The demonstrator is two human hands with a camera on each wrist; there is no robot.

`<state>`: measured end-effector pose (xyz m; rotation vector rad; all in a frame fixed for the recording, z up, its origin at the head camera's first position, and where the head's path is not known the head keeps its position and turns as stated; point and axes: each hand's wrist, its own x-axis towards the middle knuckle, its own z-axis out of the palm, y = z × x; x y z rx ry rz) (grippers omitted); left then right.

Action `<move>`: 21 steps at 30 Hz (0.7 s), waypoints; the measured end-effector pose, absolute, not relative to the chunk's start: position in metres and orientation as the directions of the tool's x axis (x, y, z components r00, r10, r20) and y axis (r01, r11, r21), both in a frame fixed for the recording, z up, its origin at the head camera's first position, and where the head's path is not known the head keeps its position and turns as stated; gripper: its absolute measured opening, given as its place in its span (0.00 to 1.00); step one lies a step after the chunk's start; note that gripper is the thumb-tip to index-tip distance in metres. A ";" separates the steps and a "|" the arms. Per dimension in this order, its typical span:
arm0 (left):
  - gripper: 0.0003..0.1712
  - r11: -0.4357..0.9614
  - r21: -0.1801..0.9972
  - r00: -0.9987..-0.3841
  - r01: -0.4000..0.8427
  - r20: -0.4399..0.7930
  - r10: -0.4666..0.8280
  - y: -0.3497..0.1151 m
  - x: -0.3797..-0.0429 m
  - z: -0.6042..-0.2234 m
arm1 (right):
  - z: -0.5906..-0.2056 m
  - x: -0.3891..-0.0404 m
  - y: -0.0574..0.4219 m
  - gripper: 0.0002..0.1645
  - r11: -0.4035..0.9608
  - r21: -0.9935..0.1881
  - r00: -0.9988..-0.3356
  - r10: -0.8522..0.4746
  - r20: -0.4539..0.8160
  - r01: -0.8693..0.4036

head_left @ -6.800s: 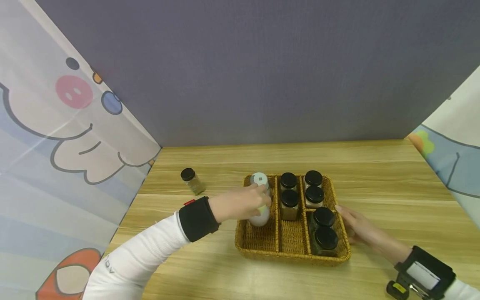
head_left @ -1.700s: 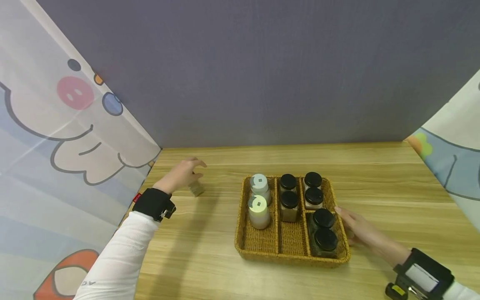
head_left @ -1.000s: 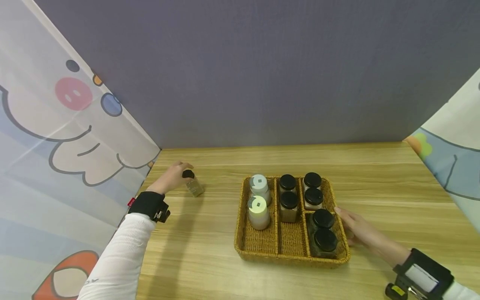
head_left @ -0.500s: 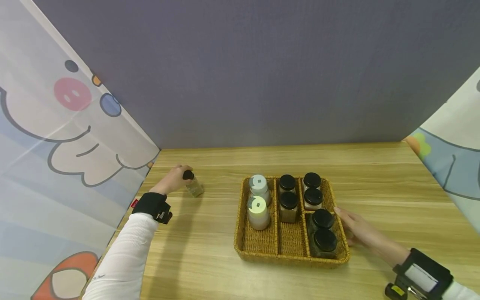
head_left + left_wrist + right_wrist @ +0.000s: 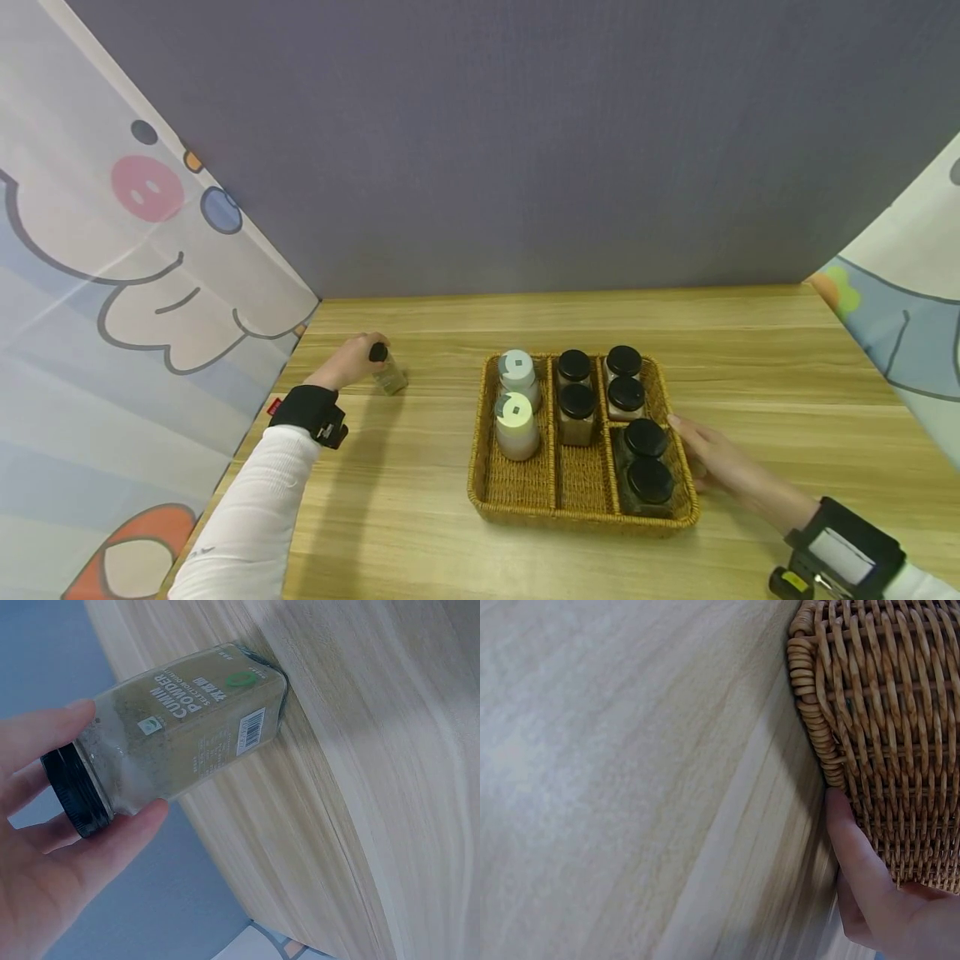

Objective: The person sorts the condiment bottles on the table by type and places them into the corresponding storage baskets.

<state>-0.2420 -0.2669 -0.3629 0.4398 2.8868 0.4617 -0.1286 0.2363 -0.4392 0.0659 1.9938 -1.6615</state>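
Note:
My left hand (image 5: 351, 362) grips a glass jar of cumin powder (image 5: 184, 724) around its black cap (image 5: 73, 787), thumb and fingers spread about the neck. The jar stands on the wooden table, left of the wicker basket (image 5: 585, 518). At the basket's right side my right hand (image 5: 716, 457) touches the outer wall, its thumb up by the rim. In the right wrist view a straight finger (image 5: 859, 851) lies along the basket's lower edge. Two white-bodied bottles stand in the left compartment, one with a white cap (image 5: 517, 367), the other with a pale yellow-green cap (image 5: 514, 410).
Two black-capped jars (image 5: 577, 414) stand in the basket's middle compartment. Two more jars (image 5: 626, 398) are at its back right, and another two (image 5: 650, 483) at the front right. A grey panel (image 5: 525, 167) rises behind the table; a cartoon-printed cloth (image 5: 150, 333) hangs on the left.
My left hand has let go of the yellow-green-capped bottle, now upright in the basket, moved left and taken hold of the cumin jar's cap. My right hand has stayed at the basket.

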 end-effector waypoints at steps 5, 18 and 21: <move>0.21 0.898 0.341 -0.932 0.278 -0.131 0.338 -0.267 -0.244 -0.364 | -0.439 -0.128 0.236 0.45 0.238 -0.898 -0.852 -0.298 -0.430 0.370; 0.20 0.895 0.336 -0.923 0.294 -0.143 0.357 -0.263 -0.241 -0.359 | -0.438 -0.128 0.236 0.45 0.246 -0.894 -0.851 -0.290 -0.437 0.375; 0.21 0.901 0.325 -0.923 0.288 -0.155 0.351 -0.262 -0.240 -0.357 | -0.439 -0.128 0.236 0.45 0.247 -0.895 -0.854 -0.287 -0.434 0.372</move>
